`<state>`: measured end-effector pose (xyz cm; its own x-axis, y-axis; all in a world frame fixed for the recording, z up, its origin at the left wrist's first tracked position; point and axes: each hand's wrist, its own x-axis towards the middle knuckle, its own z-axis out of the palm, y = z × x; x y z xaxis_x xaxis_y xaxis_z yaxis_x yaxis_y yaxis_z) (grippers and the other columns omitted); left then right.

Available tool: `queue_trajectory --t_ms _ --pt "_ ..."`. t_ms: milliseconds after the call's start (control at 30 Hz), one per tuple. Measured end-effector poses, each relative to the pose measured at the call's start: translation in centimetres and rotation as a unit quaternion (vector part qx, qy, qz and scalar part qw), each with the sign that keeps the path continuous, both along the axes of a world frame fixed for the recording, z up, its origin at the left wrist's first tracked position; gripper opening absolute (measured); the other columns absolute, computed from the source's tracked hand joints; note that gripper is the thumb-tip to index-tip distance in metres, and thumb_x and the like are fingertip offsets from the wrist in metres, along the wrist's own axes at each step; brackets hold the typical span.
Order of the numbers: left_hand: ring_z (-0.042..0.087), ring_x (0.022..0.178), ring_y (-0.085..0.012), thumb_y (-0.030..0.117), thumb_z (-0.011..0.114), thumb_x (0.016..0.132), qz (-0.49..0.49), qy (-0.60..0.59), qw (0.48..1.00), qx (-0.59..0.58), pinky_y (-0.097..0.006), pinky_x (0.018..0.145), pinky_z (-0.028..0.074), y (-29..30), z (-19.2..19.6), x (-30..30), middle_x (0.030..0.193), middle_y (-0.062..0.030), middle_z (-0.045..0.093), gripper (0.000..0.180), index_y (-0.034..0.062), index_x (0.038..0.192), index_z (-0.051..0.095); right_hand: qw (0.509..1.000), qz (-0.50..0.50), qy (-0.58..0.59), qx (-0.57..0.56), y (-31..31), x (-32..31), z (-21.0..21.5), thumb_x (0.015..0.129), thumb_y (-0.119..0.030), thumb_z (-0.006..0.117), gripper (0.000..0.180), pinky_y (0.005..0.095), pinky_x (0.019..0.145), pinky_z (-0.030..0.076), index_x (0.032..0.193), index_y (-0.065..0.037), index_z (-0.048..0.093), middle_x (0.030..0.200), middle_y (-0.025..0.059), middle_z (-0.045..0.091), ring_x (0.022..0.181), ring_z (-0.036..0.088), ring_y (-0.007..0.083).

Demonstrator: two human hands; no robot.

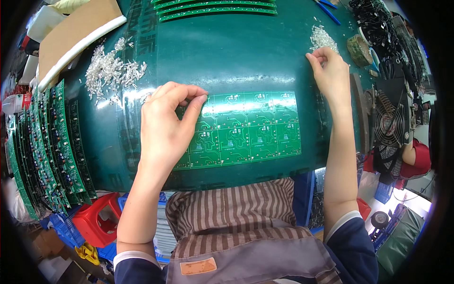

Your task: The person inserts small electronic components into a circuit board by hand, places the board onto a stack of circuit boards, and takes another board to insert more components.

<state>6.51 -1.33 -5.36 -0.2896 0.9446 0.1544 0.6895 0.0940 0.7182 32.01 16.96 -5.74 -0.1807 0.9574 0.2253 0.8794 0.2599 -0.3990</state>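
A green circuit board panel (257, 135), marked into several repeating sections, lies flat on the green table mat in front of me. Over its upper left corner is my left hand (165, 118), thumb and forefinger pinched together; whatever is between the tips is too small to make out. My right hand (333, 78) is off the board to the right, at the near edge of a small pile of clear, thin parts (322, 38). Its thumb and fingers are also closed, and I cannot see what they hold. A larger pile of similar clear parts (108, 68) spreads beyond my left hand.
Populated circuit boards (59, 142) stand in a row at the left edge. More green boards (217, 10) are stacked at the far side. A tape roll (359, 50), blue-handled tool (328, 12), dark cables (383, 28) and a fan (389, 124) are at the right.
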Motion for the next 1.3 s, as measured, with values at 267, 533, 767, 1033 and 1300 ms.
queue_trajectory --t_ms 267,533,767,1033,1300 --pt "0.062 0.077 -0.0153 0.004 0.071 0.088 0.015 -0.027 0.999 0.006 -0.028 0.074 0.050 0.0 -0.3 0.0 0.085 -0.0088 0.069 0.010 -0.0017 0.096 0.073 0.991 0.074 0.115 -0.010 -1.5 -1.0 0.0 0.087 -0.012 0.071 0.013 0.0317 0.069 0.053 0.094 -0.001 0.071 0.080 0.0115 0.072 0.072 0.067 0.0182" --pt "0.064 0.078 -0.0161 0.003 0.071 0.087 0.013 -0.008 1.000 0.011 -0.029 0.075 0.050 -0.1 -0.2 0.1 0.086 -0.0092 0.069 0.010 -0.0019 0.096 0.072 0.931 0.214 0.250 -0.161 -7.8 -4.4 1.0 0.088 -0.006 0.069 0.008 0.0250 0.061 0.048 0.094 -0.002 0.070 0.080 0.0062 0.073 0.067 0.063 0.0096" --pt "0.065 0.081 -0.0218 0.004 0.071 0.086 -0.024 0.122 0.991 0.039 -0.033 0.079 0.048 -0.1 0.2 0.2 0.086 -0.0089 0.069 0.007 0.0006 0.092 0.072 0.944 0.206 0.230 -0.113 -8.4 -4.6 0.2 0.087 -0.004 0.069 0.004 0.0279 0.063 0.050 0.090 -0.002 0.069 0.084 0.0088 0.070 0.070 0.065 0.0154" --pt "0.060 0.084 -0.0255 0.009 0.073 0.084 -0.066 0.232 0.970 0.040 -0.042 0.089 0.038 0.3 0.8 0.1 0.084 -0.0056 0.064 0.004 0.0063 0.086 0.071 0.938 0.207 0.251 -0.121 -7.8 -4.1 -0.4 0.083 0.000 0.071 0.004 0.0286 0.068 0.052 0.087 0.001 0.068 0.090 0.0087 0.068 0.071 0.064 0.0160" --pt "0.064 0.078 -0.0220 0.008 0.076 0.080 -0.034 0.156 0.985 0.062 -0.035 0.082 0.043 -0.3 0.1 -0.4 0.083 -0.0053 0.069 0.010 0.0063 0.091 0.077 0.939 0.209 0.248 -0.117 -8.1 -4.2 -0.3 0.083 0.002 0.070 0.006 0.0295 0.068 0.052 0.088 0.002 0.068 0.091 0.0097 0.068 0.071 0.064 0.0177"
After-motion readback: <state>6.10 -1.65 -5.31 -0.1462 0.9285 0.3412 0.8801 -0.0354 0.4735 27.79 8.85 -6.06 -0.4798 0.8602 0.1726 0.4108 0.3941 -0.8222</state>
